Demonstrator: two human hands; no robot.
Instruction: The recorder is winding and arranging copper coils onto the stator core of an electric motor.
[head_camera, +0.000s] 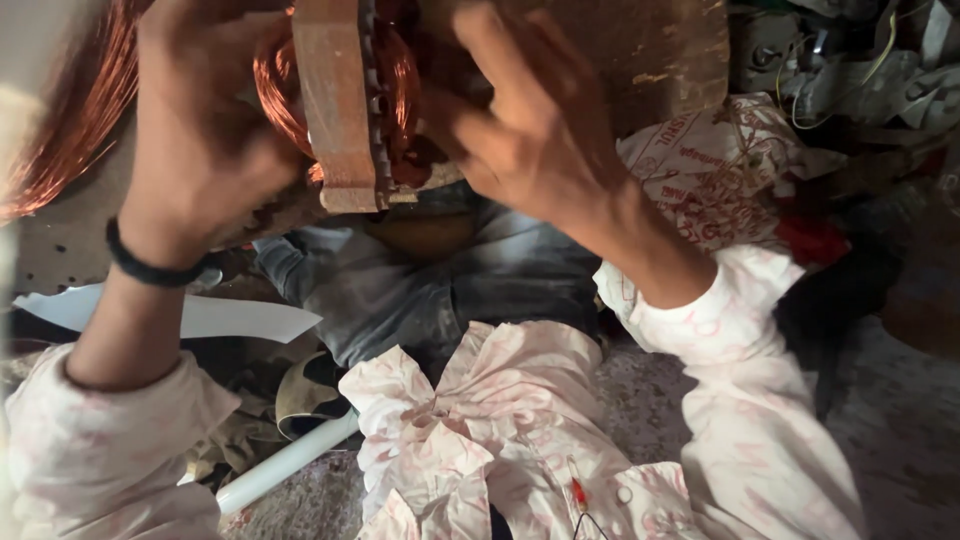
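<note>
Stator (345, 110) between left hand (200, 130), right hand (530, 130)

Speckled stone floor (900, 430) — dim, cluttered; white pipe (285, 462) lying.

A motor-rewinding workshop; copper wire coils (70, 110) at upper left; tangled scrap wires (850, 60) at upper right; a rusty wound stator (345, 100) at top centre.
</note>
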